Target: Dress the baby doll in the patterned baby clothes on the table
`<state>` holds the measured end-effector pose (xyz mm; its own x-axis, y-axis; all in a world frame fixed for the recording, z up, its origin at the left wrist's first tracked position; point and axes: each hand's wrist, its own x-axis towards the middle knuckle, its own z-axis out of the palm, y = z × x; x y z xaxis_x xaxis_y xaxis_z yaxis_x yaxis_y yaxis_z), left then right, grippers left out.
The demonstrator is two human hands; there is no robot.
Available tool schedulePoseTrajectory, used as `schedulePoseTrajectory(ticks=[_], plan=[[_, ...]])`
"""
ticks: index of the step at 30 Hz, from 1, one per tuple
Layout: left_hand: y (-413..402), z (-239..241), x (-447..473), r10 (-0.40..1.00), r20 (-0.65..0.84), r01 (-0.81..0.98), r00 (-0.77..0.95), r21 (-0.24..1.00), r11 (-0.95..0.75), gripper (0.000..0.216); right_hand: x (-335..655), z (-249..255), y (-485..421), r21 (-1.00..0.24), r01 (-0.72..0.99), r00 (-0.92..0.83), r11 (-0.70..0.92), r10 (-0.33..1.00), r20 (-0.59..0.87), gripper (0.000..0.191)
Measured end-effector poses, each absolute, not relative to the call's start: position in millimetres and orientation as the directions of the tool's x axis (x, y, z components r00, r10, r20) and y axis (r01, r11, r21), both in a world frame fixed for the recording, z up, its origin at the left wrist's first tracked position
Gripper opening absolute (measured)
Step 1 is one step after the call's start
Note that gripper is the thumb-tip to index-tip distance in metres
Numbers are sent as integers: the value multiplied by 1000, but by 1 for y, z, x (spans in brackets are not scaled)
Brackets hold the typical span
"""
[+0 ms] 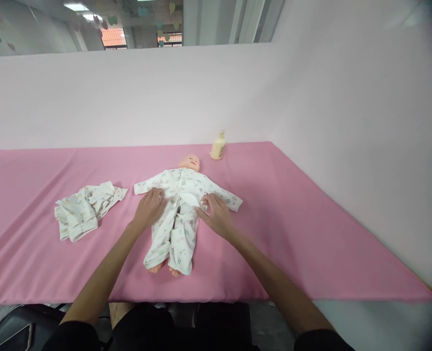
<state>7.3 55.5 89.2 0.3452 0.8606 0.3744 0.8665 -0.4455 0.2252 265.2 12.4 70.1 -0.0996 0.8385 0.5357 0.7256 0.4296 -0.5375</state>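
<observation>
- Lying on its back in the middle of the pink table cover (311,234), a baby doll (189,162) wore a white romper (175,234) printed with small pale figures, with its sleeves spread and its bare feet showing.
- The left hand (149,207) lay flat on the romper's side, fingers together.
- The right hand (216,214) stretched its fingers to a folded flap at the waist; whether it pinched the cloth could not be told.
- A second printed garment (86,209) lay crumpled on the person's left, apart from the doll.
- A cream bottle (218,146) stood beyond the doll's head, its label too small to read.
</observation>
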Motion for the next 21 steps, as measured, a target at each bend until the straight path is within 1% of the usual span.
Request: schedulePoseTrajectory(ticks=[2,3,4,6,9,12,14,17,19,21], plan=[[47,84,10,854,377,854,359,236,-463,41,257,71,12,-534,734,-134,421,859,494,17],[45,81,11,849,381,854,366,226,-469,42,252,70,12,-514,739,-169,436,858,486,13],[44,79,13,845,383,856,373,209,-473,37,247,69,11,-482,743,-215,465,847,486,8],[45,78,14,840,379,869,389,151,-471,23,238,65,10,-395,741,-321,543,803,502,15],[49,81,15,812,391,872,434,43,-487,25,230,62,6,-268,744,-409,612,735,541,25],[45,87,14,763,460,857,455,9,-516,25,229,64,2,-169,763,-442,624,695,567,29],[37,89,14,717,487,827,499,-21,-561,24,230,66,-2,-122,757,-479,642,672,565,28],[23,87,16,657,451,761,604,-83,-643,22,232,63,-7,-124,713,-527,690,645,554,23],[16,84,20,643,416,732,643,-88,-675,22,235,59,-10,-186,680,-519,709,645,561,19],[11,83,24,634,396,703,664,-42,-710,23,238,55,-11,-288,649,-469,704,669,577,18]])
